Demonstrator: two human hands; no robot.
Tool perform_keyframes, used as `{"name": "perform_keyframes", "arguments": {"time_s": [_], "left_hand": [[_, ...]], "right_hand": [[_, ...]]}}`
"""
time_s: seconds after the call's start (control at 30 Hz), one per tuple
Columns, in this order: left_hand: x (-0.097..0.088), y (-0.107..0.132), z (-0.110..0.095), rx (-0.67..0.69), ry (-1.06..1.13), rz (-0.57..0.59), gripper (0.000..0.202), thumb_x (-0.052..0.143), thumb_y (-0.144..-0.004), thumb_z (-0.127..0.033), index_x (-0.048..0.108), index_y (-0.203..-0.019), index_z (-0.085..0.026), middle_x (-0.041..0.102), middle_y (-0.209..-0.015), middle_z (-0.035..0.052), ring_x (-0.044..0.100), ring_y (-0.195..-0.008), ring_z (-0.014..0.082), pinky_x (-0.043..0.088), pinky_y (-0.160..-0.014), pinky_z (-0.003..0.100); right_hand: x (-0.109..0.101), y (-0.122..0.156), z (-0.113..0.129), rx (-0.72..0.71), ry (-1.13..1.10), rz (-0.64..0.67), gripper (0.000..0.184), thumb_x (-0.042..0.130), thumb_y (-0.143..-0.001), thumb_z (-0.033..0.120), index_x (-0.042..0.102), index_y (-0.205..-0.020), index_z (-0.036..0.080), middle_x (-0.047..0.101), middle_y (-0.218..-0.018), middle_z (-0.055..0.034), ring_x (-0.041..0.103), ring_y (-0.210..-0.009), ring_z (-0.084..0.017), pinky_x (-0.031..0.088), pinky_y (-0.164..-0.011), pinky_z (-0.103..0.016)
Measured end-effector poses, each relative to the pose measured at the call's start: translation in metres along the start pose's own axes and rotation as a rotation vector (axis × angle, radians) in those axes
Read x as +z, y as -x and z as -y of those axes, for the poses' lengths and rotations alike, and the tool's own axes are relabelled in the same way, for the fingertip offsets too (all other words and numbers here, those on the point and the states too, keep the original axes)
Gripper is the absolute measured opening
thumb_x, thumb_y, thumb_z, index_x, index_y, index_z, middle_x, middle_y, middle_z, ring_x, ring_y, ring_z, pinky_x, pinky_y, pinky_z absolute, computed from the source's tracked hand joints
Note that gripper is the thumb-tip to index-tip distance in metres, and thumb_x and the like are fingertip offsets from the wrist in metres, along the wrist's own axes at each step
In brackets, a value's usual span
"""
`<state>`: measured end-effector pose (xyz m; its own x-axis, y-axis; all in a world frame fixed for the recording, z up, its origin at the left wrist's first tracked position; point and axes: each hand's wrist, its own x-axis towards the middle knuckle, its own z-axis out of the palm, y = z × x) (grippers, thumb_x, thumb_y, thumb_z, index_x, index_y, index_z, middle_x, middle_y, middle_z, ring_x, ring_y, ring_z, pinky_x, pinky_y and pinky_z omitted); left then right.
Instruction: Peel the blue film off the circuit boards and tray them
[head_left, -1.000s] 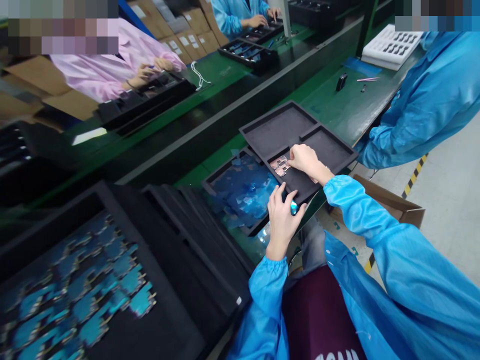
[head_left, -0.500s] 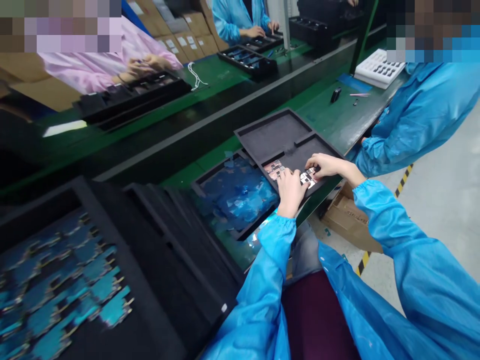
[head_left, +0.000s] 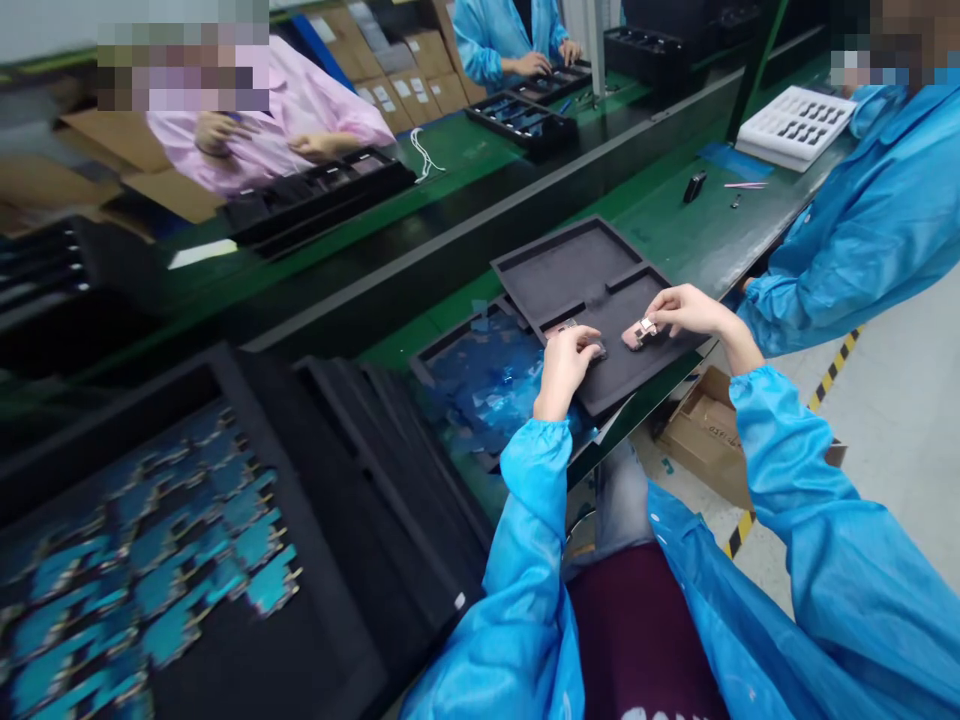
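A small circuit board [head_left: 639,334], pinkish with silvery parts, is pinched in the fingertips of my right hand [head_left: 688,309], just over the dark foam tray [head_left: 564,252]. My left hand [head_left: 568,368] is over the tray's near left part, its fingers curled together. Something small and dark with a glint [head_left: 598,351] shows at those fingertips, too little of it to name. Behind the left fingers, another pinkish board [head_left: 559,327] lies partly hidden in the tray. Under the tray's left side is a second tray with a heap of blue film pieces [head_left: 495,385].
Blue-green circuit boards [head_left: 259,545] fill a large black tray at left, beside leaning black foam trays [head_left: 405,500]. A white tray [head_left: 796,125], a small black object [head_left: 694,187] and tweezers [head_left: 745,185] lie at right. Co-workers sit across and to the right. A cardboard box [head_left: 705,435] is below.
My right hand has moved right with the circuit board, away from the left hand. The left hand's fingers have drawn together lower in the tray. The whole view has shifted slightly.
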<state>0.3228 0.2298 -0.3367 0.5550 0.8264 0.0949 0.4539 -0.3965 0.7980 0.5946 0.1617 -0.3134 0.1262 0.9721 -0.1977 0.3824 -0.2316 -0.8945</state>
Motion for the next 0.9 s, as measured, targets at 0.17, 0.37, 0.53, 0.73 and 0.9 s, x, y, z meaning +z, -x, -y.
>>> {"name": "perform_keyframes", "arguments": {"time_s": [0.17,0.37,0.53,0.73,0.9], "left_hand": [[-0.004,0.005,0.004,0.106,-0.287,-0.004,0.011,0.073,-0.092,-0.016,0.079,-0.098,-0.024,0.08,-0.111,0.0105,0.068,-0.115,0.0327,0.053,-0.105,0.048],[-0.009,0.026,0.005,0.122,-0.532,-0.008,0.013,0.073,-0.096,-0.025,0.08,-0.107,-0.025,0.075,-0.118,0.0141,0.059,-0.124,0.041,0.045,-0.104,0.056],[-0.004,0.028,0.006,0.142,-0.602,-0.048,0.01,0.074,-0.098,-0.03,0.079,-0.1,-0.022,0.076,-0.114,0.0146,0.059,-0.123,0.0412,0.042,-0.107,0.057],[-0.002,0.033,0.008,0.18,-0.635,-0.042,0.012,0.075,-0.099,-0.032,0.081,-0.1,-0.022,0.076,-0.113,0.0154,0.059,-0.125,0.0428,0.042,-0.107,0.059],[-0.002,0.036,0.01,0.13,-0.617,-0.104,0.011,0.073,-0.098,-0.027,0.082,-0.101,-0.022,0.072,-0.12,0.0174,0.058,-0.126,0.0443,0.044,-0.106,0.06]], "right_hand": [[0.025,0.008,-0.008,0.01,-0.194,-0.024,0.027,0.094,-0.083,0.031,0.078,-0.098,0.015,0.079,-0.082,-0.0057,0.075,-0.076,-0.017,0.064,-0.063,-0.024],[0.056,0.002,-0.005,0.041,-0.118,0.138,0.017,0.091,-0.081,0.022,0.081,-0.093,0.016,0.08,-0.078,-0.0029,0.073,-0.07,-0.014,0.061,-0.06,-0.021],[0.071,-0.003,0.001,0.103,0.057,0.144,0.012,0.087,-0.079,0.01,0.079,-0.086,0.015,0.075,-0.069,-0.0005,0.07,-0.063,-0.013,0.056,-0.055,-0.017],[0.076,0.003,0.01,0.08,0.237,0.11,0.013,0.075,-0.082,0.006,0.078,-0.089,0.017,0.076,-0.07,0.0,0.071,-0.063,-0.014,0.055,-0.058,-0.02],[0.092,0.009,0.022,0.079,0.37,0.061,0.017,0.069,-0.087,0.007,0.077,-0.096,0.018,0.08,-0.08,-0.0012,0.075,-0.069,-0.015,0.055,-0.065,-0.021]]}}
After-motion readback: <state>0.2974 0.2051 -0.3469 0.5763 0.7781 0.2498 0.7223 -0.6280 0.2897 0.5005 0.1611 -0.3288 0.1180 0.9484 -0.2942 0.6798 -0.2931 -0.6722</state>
